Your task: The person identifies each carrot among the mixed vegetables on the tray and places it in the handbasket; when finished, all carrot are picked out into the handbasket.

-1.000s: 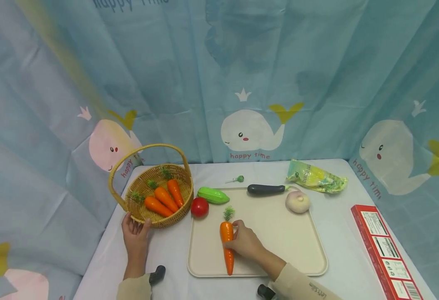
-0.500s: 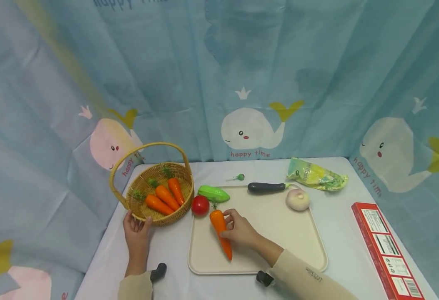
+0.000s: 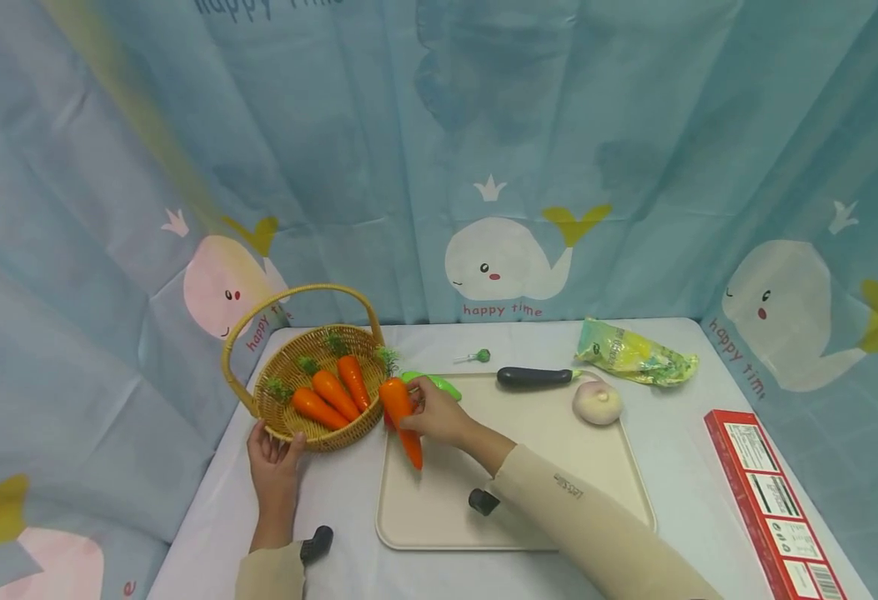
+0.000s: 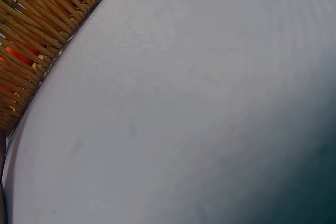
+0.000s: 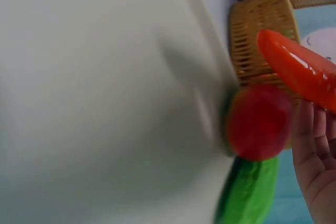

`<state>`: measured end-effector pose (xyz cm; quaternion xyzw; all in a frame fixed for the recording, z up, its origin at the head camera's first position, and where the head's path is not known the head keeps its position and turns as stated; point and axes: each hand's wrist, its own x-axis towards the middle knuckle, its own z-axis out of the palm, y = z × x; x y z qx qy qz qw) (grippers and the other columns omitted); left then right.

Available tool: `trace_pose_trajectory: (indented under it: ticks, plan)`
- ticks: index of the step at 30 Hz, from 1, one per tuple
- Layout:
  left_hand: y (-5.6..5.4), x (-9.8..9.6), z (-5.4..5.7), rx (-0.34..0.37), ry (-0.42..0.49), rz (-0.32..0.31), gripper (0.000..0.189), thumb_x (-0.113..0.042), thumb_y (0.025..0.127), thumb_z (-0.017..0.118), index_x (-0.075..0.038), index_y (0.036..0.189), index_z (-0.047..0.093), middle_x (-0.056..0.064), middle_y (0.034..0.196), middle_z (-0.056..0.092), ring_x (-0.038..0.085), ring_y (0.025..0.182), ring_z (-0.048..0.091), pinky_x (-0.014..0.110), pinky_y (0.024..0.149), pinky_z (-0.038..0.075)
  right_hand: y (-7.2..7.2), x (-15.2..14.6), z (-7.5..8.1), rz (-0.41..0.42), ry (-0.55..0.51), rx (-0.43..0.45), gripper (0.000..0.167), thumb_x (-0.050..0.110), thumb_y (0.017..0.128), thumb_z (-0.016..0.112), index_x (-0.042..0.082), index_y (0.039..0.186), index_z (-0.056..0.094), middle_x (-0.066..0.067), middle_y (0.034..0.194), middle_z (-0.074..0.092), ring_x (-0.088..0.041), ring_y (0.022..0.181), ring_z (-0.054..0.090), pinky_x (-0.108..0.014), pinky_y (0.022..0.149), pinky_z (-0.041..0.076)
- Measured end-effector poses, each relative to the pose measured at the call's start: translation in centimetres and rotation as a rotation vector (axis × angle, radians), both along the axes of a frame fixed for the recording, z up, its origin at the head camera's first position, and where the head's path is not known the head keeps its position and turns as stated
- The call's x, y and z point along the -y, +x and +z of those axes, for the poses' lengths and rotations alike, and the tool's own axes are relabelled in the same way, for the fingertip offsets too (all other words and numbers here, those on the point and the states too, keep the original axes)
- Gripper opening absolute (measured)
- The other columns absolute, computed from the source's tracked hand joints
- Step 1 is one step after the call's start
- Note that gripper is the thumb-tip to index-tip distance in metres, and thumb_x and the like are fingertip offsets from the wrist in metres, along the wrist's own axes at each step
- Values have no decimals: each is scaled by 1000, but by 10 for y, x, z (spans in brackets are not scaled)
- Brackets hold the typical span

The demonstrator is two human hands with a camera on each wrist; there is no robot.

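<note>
My right hand [image 3: 439, 412] pinches an orange carrot [image 3: 399, 402] between thumb and fingers, above the tray's left edge. The carrot's leafy top points at the basket and its tip hangs toward me. Three more carrots [image 3: 331, 396] lie inside the wicker basket [image 3: 367, 432]. My left hand [image 3: 273, 471] holds the basket's near left side, fingers and thumb against its wall. In the left wrist view only the woven wall [image 4: 42, 30] and a sliver of hand show. A red tomato [image 5: 260, 121] and a green ridged vegetable [image 5: 249, 190] sit below the carrot, partly hidden in the head view.
A cream tray [image 3: 514, 500] lies in the middle. At its far edge are an eggplant [image 3: 534, 377] and a pale purplish bulb [image 3: 598, 403]. Behind it are a green lollipop [image 3: 482, 356] and a green-yellow packet [image 3: 634, 354]. A long red box [image 3: 769, 500] lies at right.
My right hand has lifted the carrot off the tray and carried it left and away from me to the basket's side. The left hand has stayed at the basket.
</note>
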<state>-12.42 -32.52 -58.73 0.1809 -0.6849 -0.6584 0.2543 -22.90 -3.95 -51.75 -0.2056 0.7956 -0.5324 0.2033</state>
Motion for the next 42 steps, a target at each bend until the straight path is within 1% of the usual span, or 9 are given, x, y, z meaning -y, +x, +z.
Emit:
trace_pose_trajectory:
  ticks: [6,13,18,23,26,32,37,40,42]
  plan:
    - [2,1,6,1,-8,10,81,-16,87,75,-12,151,25,8,160,23,33,143,26,41,113,28,-23,33,15,4,15,-35,57,20,81,77,12,129,46,0,104,56,-15,78,59,-28,58,57]
    - [0,3,9,5,-11,20,83,-16,86,76,-11,151,26,9,159,24,33,142,28,45,113,29,-40,63,34,0,48,-125,56,26,82,77,13,129,49,4,101,57,-12,85,56,-23,70,52]
    - [-7,7,-5,-4,4,19,82,-11,87,75,-13,152,25,8,160,22,31,142,27,43,114,28,-52,77,50,16,15,-137,57,24,83,77,12,130,48,2,101,55,-15,82,57,-26,66,54]
    - [-7,11,-21,7,-18,43,80,-14,88,74,-19,152,25,1,160,22,25,143,27,35,113,29,-58,88,57,7,52,-163,59,25,85,76,14,134,46,3,105,56,-12,91,55,-24,77,51]
    - [-7,12,-25,1,-28,46,80,-16,88,74,-20,152,26,1,159,24,24,143,28,35,113,30,-58,95,55,-14,42,-173,59,24,86,75,14,136,45,1,112,57,-13,97,56,-26,82,51]
    - [-6,10,-27,10,-21,29,82,-17,88,74,-21,153,23,1,160,22,24,143,27,38,113,29,-51,101,35,-36,58,-207,58,22,90,72,14,139,41,0,122,58,-11,101,56,-24,85,51]
    - [-3,5,-14,23,-16,19,84,-19,87,76,-16,152,24,3,160,21,27,143,26,42,113,29,-44,101,23,-36,118,-240,58,23,91,70,13,140,41,-2,118,58,-13,98,56,-24,82,51]
    - [-4,3,-13,25,-20,29,83,-19,86,76,-16,152,25,3,160,23,28,142,28,36,113,31,-45,102,18,-42,164,-277,60,25,91,70,12,142,42,-2,114,60,-13,97,57,-23,79,52]
    - [-5,4,-19,16,-26,40,81,-17,87,75,-18,152,26,2,159,24,27,142,29,31,111,32,-46,104,16,-50,192,-299,61,26,91,71,12,143,42,-2,112,60,-12,95,57,-23,78,51]
